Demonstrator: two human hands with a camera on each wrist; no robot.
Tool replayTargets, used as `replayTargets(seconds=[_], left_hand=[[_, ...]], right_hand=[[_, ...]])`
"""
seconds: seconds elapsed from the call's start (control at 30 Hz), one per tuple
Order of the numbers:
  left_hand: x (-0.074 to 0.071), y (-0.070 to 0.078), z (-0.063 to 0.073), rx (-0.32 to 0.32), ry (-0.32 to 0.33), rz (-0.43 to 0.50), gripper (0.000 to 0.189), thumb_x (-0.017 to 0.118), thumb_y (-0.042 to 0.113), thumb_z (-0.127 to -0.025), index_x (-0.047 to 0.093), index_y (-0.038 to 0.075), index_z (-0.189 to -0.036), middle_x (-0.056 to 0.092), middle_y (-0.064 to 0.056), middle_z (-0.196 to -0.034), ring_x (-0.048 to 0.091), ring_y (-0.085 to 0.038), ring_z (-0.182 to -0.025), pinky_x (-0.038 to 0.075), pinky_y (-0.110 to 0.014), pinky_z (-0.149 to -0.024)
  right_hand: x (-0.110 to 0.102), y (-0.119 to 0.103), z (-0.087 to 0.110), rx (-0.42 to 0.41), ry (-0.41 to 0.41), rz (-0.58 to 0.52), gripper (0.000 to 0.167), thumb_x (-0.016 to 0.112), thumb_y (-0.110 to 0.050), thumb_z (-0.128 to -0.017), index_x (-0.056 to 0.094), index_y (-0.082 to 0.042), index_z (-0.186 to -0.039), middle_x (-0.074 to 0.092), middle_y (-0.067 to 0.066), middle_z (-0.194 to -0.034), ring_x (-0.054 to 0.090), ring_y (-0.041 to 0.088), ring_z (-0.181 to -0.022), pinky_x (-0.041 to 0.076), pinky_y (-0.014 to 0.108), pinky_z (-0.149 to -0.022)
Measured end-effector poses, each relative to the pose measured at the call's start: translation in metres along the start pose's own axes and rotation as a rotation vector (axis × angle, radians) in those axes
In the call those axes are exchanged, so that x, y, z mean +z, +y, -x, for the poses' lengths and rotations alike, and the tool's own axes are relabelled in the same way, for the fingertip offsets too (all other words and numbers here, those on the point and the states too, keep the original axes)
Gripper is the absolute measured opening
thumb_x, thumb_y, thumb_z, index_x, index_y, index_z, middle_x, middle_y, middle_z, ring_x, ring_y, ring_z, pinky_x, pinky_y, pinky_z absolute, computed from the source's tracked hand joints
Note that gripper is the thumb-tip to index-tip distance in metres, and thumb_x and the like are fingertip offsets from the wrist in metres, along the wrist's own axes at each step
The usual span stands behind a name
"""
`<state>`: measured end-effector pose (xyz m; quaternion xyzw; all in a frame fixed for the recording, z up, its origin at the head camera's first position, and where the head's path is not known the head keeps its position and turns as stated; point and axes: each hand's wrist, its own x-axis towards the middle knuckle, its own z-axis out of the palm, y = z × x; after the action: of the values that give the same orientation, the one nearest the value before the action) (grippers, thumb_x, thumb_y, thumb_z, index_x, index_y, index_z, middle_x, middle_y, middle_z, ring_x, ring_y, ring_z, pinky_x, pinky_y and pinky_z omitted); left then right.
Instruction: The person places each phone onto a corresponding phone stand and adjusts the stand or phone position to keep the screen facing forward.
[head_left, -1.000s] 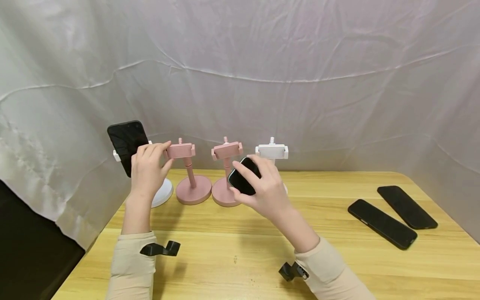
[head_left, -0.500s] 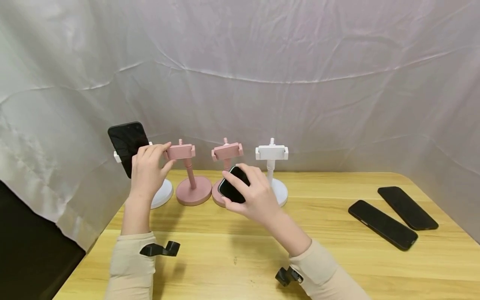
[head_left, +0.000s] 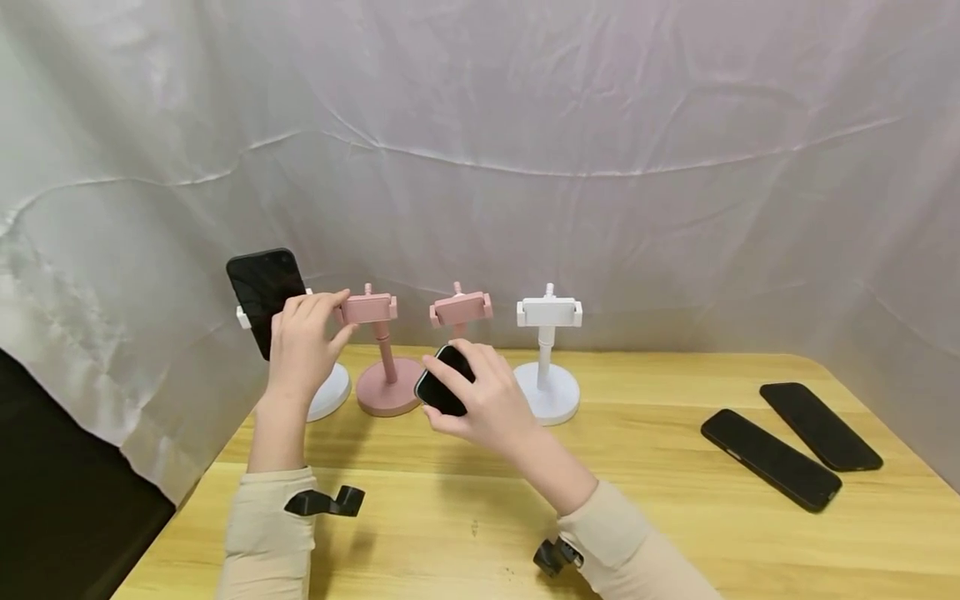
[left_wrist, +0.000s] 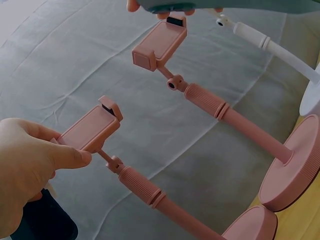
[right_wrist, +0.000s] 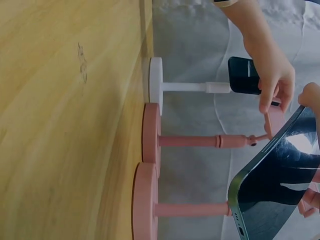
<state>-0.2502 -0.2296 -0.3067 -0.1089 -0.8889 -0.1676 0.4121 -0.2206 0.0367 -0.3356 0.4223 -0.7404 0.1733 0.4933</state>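
Note:
My left hand (head_left: 303,346) pinches the left end of the clamp on a pink phone stand (head_left: 386,358). In the left wrist view, thumb and fingers close on one side of that clamp (left_wrist: 90,131), which has nothing in it. My right hand (head_left: 495,400) grips a dark smartphone (head_left: 447,382) by its edges, held tilted above the table in front of the second pink stand (head_left: 461,309). The phone and hand hide that stand's base in the head view. In the right wrist view, the phone's glossy screen (right_wrist: 280,180) reflects light.
At the left, a white stand (head_left: 330,393) bears a black phone (head_left: 266,287), partly behind my left hand. Another white stand (head_left: 550,392) with a bare clamp stands right of the pink ones. Two black phones (head_left: 772,458) (head_left: 821,427) lie on the wooden table (head_left: 637,517) at the right.
My right hand has carried the smartphone left and slightly down, uncovering the right white stand. My left hand keeps its pinch on the pink clamp. The head view has shifted slightly.

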Motion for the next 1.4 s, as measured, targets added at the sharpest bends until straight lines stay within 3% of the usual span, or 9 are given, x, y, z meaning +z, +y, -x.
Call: replayTargets(seconds=[0.47, 0.7, 1.03, 1.4], left_hand=[[0.002, 0.0, -0.002, 0.011, 0.02, -0.02, 0.046, 0.078, 0.019, -0.082, 0.064, 0.01, -0.125, 0.067, -0.013, -0.117, 0.051, -0.034, -0.116, 0.038, -0.058, -0.095], [0.004, 0.005, -0.005, 0.056, 0.06, -0.017, 0.046, 0.08, 0.019, -0.08, 0.066, 0.011, -0.123, 0.069, -0.012, -0.114, 0.053, -0.034, -0.112, 0.039, -0.057, -0.093], [0.006, 0.005, -0.005, 0.071, 0.078, -0.026, 0.046, 0.081, 0.021, -0.079, 0.067, 0.011, -0.122, 0.069, -0.012, -0.113, 0.053, -0.035, -0.112, 0.04, -0.056, -0.092], [0.002, 0.005, -0.004, 0.088, 0.092, -0.032, 0.045, 0.081, 0.019, -0.079, 0.067, 0.011, -0.121, 0.069, -0.012, -0.112, 0.053, -0.035, -0.11, 0.04, -0.056, -0.091]], right_hand=[[0.014, -0.006, -0.007, 0.025, -0.021, -0.011, 0.051, 0.077, -0.036, -0.073, 0.068, -0.017, -0.119, 0.061, 0.018, -0.116, 0.059, 0.029, -0.096, 0.056, 0.041, -0.079], [0.016, -0.007, -0.011, 0.044, -0.038, 0.004, 0.049, 0.073, -0.039, -0.076, 0.067, -0.02, -0.121, 0.061, 0.015, -0.118, 0.059, 0.026, -0.099, 0.056, 0.038, -0.078], [0.023, -0.007, -0.02, 0.005, 0.017, -0.028, 0.049, 0.076, -0.036, -0.075, 0.067, -0.014, -0.119, 0.061, 0.018, -0.114, 0.061, 0.028, -0.097, 0.056, 0.037, -0.08], [0.027, -0.008, -0.027, 0.033, 0.04, -0.038, 0.049, 0.077, -0.036, -0.075, 0.067, -0.014, -0.119, 0.061, 0.018, -0.116, 0.061, 0.028, -0.098, 0.055, 0.038, -0.083]])
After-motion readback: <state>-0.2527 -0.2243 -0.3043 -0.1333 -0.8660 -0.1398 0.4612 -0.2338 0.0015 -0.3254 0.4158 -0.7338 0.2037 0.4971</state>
